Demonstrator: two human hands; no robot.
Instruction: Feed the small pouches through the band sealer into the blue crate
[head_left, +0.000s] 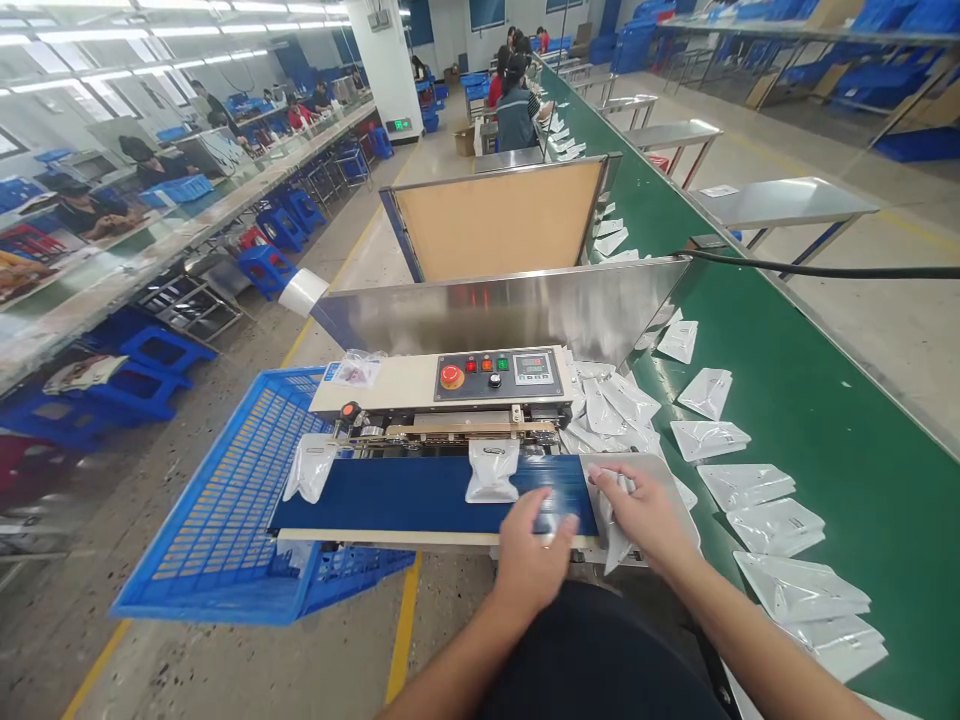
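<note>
My right hand (646,512) pinches a white pouch (616,540) that hangs down at the right end of the sealing machine (390,385). My left hand (534,555) is over the front edge of the blue conveyor belt (420,495), thumb and fingers apart, holding nothing. One white pouch (493,472) lies on the belt with its top edge at the sealing bar, just beyond my left hand. Another pouch (309,468) is at the belt's left end, above a blue basket (217,480).
A heap of white pouches (611,405) lies right of the control panel (495,375). More pouches (776,525) are strewn along the green conveyor (832,420) at my right. A metal partition (487,315) stands behind the machine. People sit farther along the line and at the left bench.
</note>
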